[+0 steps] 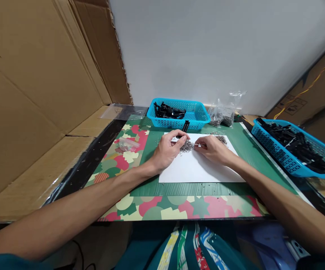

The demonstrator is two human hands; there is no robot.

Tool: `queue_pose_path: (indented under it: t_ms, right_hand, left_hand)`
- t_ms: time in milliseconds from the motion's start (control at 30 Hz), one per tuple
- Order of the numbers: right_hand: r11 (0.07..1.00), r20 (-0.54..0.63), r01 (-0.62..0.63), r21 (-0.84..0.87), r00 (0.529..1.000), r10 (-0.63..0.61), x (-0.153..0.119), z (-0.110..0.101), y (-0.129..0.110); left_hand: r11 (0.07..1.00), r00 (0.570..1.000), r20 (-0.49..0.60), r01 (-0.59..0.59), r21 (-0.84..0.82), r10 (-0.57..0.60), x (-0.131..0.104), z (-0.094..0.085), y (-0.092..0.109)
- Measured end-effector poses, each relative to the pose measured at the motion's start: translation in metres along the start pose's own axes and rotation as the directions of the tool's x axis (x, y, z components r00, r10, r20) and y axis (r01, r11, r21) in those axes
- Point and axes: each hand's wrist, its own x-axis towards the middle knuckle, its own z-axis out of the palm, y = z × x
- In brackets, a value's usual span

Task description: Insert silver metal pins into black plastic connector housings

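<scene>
Striped clothing (192,251) lies nearest. Your left hand (166,150) grips a black part (186,126), your right hand (211,148) a slim tool (198,144); steady both beside the metal pieces (187,146)

left hand (166,150): fingers hold black part (186,126)
right hand (211,149): fingers hold thin tool (197,144)
small metal pieces (187,146): between both hands' fingers
white sheet (197,170): beneath the fingers
blue basket (166,123): beyond them

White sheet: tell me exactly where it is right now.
In the head view, the white sheet lies right of centre on the green surface, beneath the left hand and right hand, nearer the wearer than the middle blue basket.
</scene>
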Motion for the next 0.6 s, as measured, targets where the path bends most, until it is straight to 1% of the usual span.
queue_pose_path:
  t_ms: [67, 133, 167, 233, 300, 367, 467, 533, 600]
  right_hand:
    - [0.997, 0.021, 0.011, 0.08, 1.0, -0.013, -0.002, -0.004, 0.001]
    - [0.971, 0.053, 0.0, 0.24, 0.999, -0.013, -0.004, -0.011, 0.001]
    - [0.941, 0.069, -0.018, 0.339, 0.998, -0.006, -0.006, -0.014, 0.0]
    - [0.849, 0.092, -0.057, 0.525, 0.996, 0.01, -0.009, -0.02, -0.002]
    - [0.751, 0.113, -0.08, 0.655, 0.994, 0.007, -0.012, -0.022, -0.006]
    - [0.663, 0.143, -0.094, 0.743, 0.99, -0.02, -0.013, -0.018, -0.009]
    - [0.541, 0.181, -0.119, 0.833, 0.982, -0.062, -0.013, -0.008, -0.012]
    - [0.475, 0.191, -0.125, 0.871, 0.977, -0.093, -0.012, -0.002, -0.013]
    - [0.433, 0.198, -0.133, 0.892, 0.974, -0.11, -0.012, 0.001, -0.013]
  left_hand:
    - [1.0, 1.0, -0.004, -0.003, -0.013, 0.003, 0.0, 0.0, 0.001]
    - [0.999, 1.0, -0.009, -0.007, -0.032, 0.007, 0.0, 0.0, 0.003]
    - [0.999, 1.0, -0.012, -0.014, -0.044, 0.013, 0.0, 0.0, 0.004]
    - [0.996, 0.999, -0.012, -0.041, -0.073, 0.04, -0.001, 0.001, 0.006]
    - [0.992, 0.997, -0.001, -0.082, -0.099, 0.082, -0.003, 0.001, 0.007]
    - [0.986, 0.991, 0.018, -0.132, -0.101, 0.135, -0.005, 0.001, 0.008]
    - [0.976, 0.976, 0.031, -0.212, -0.045, 0.214, -0.007, 0.002, 0.009]
    - [0.971, 0.971, 0.026, -0.239, -0.025, 0.24, -0.008, 0.003, 0.01]
    - [0.97, 0.971, 0.022, -0.239, -0.041, 0.24, -0.008, 0.003, 0.01]
